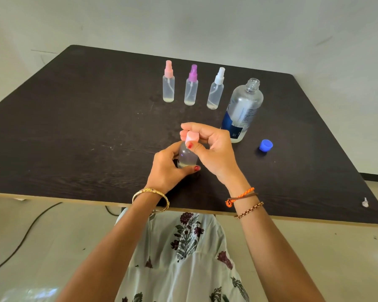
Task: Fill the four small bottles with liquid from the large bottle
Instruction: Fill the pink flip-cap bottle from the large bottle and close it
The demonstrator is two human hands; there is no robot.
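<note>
Left hand (166,166) grips the small bottle (187,156) near the table's (74,127) front edge; right hand (214,149) pinches its pink cap (191,137). I note three capped small bottles (191,86) standing behind, the large bottle (242,110) (uncapped) beside them, and its blue cap (266,145) apart on the right.

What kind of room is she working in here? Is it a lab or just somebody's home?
Probably a plain room in a home or office, not a lab: a dark wood-grain table stands against a bare whitish wall, a black cable trails across the pale floor, and no lab equipment is in view.
</note>
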